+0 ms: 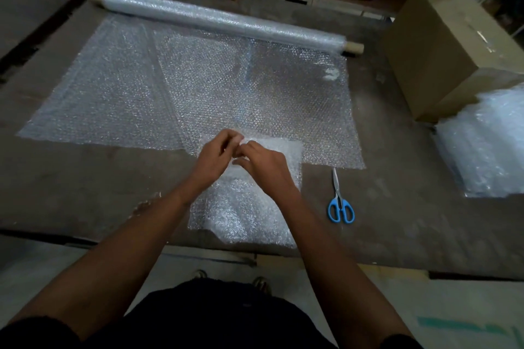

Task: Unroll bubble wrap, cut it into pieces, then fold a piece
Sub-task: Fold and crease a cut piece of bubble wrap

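A long roll of bubble wrap (224,18) lies across the far side of the table, with unrolled sheets (255,93) spread flat in front of it. A smaller cut piece of bubble wrap (249,207) lies near the front edge, partly doubled over. My left hand (217,156) and my right hand (262,167) meet above its far edge, and both pinch that edge with curled fingers. Blue-handled scissors (340,201) lie shut on the table to the right of the piece, apart from both hands.
A closed cardboard box (453,51) stands at the right of the brown table (85,178). A stack of bubble wrap pieces (487,147) lies in front of it. Boxes and shelving stand behind the table. My feet show below the front edge.
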